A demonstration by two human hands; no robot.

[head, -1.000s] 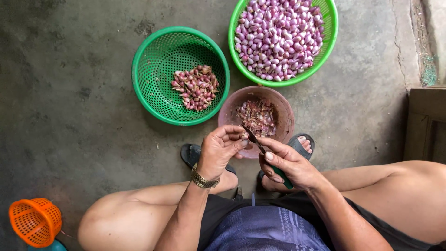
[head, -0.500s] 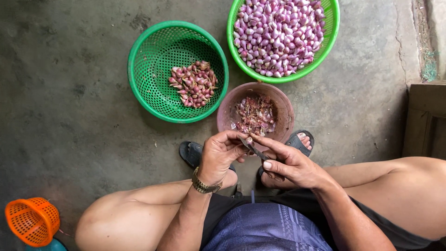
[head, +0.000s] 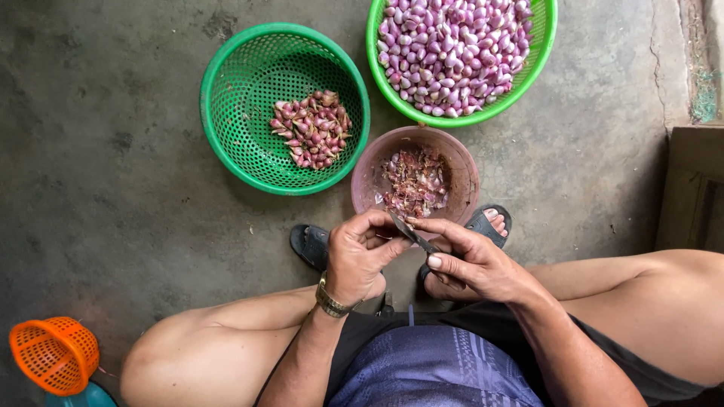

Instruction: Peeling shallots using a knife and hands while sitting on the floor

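My right hand (head: 473, 261) grips a small knife (head: 407, 231) whose blade points up and left toward my left hand (head: 360, 255). My left hand is curled around a small shallot that its fingers mostly hide, with the blade tip touching it. Both hands hover just in front of a brown bowl (head: 367, 178) holding peels and scraps. A dark green basket (head: 235, 98) with a small pile of unpeeled shallots sits to the left. A light green basket (head: 539, 45) full of peeled purple shallots stands at the top.
I sit low over a grey concrete floor (head: 105, 181), knees spread, feet in dark sandals (head: 309, 245). A small orange basket (head: 53, 353) lies at the bottom left. A wooden edge (head: 694, 188) stands at the right.
The view shifted slightly. My hands stayed together at the bowl's near rim, with the knife working against the shallot in my left hand.
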